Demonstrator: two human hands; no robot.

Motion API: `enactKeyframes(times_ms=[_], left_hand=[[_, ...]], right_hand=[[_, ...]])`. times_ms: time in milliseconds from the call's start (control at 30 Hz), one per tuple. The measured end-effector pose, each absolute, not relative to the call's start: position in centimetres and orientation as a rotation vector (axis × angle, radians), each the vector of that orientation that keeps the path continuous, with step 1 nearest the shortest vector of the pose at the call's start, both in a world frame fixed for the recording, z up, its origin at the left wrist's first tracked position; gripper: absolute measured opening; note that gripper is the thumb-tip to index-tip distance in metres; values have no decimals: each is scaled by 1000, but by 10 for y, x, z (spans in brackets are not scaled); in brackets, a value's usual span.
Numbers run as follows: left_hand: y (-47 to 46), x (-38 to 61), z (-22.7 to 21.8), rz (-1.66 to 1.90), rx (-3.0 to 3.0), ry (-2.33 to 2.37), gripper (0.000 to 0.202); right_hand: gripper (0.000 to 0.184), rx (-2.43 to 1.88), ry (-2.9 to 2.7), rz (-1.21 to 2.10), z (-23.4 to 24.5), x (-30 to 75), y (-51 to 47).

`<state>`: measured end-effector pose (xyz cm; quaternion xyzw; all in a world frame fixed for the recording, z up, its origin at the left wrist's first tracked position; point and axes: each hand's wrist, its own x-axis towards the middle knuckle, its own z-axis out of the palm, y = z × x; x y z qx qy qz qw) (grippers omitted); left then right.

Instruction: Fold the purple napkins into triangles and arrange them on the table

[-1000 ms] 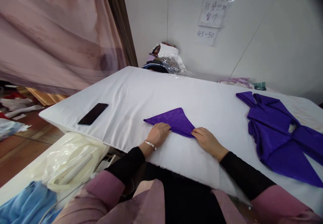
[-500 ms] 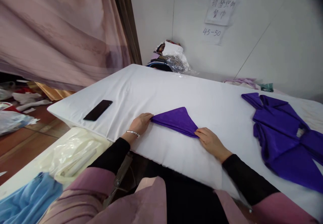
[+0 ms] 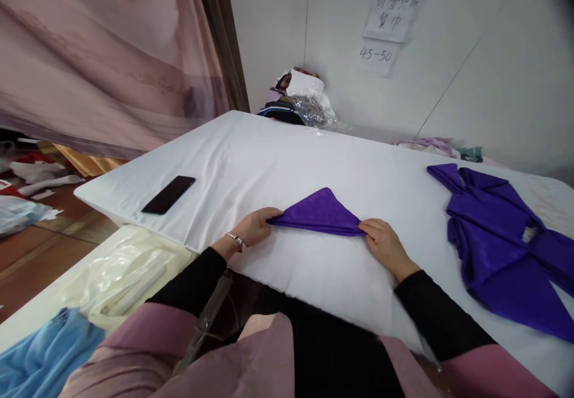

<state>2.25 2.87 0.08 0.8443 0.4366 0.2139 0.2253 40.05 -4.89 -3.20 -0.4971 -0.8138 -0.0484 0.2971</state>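
Note:
A purple cloth napkin (image 3: 319, 211) lies folded into a flat triangle on the white-covered table (image 3: 314, 156), its point facing away from me. My left hand (image 3: 259, 224), with a silver bracelet at the wrist, pinches the napkin's left corner. The right corner is pinched between the thumb and fingers of my right hand (image 3: 382, 241). Along the near side, the folded edge runs nearly straight between both hands. Farther right rests a heap of purple napkins (image 3: 497, 230), folded and overlapping.
A black phone (image 3: 169, 195) lies on the table's left part. Cloths and clear plastic (image 3: 305, 100) are piled at the back by the wall. Lower left, a cream plastic bag (image 3: 121, 266) and a blue cloth (image 3: 49, 350) rest on another surface. A pink curtain (image 3: 103, 57) hangs at left.
The napkin has turned so that its near edge now runs almost level. My right hand has moved slightly right and away from me; my left hand has come a little nearer. Both still pinch the corners.

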Motion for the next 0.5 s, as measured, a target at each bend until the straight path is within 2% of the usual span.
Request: enactKeyframes(times_ms=[233,500], left_hand=[[31,30,-4,691,2333,1211,25],[38,33,-3,658,2470,1299,19]], right_hand=[[36,-1338,-2163,-132,-35,403,-47],[32,-1323,-2171,-99,-27,397,-52]])
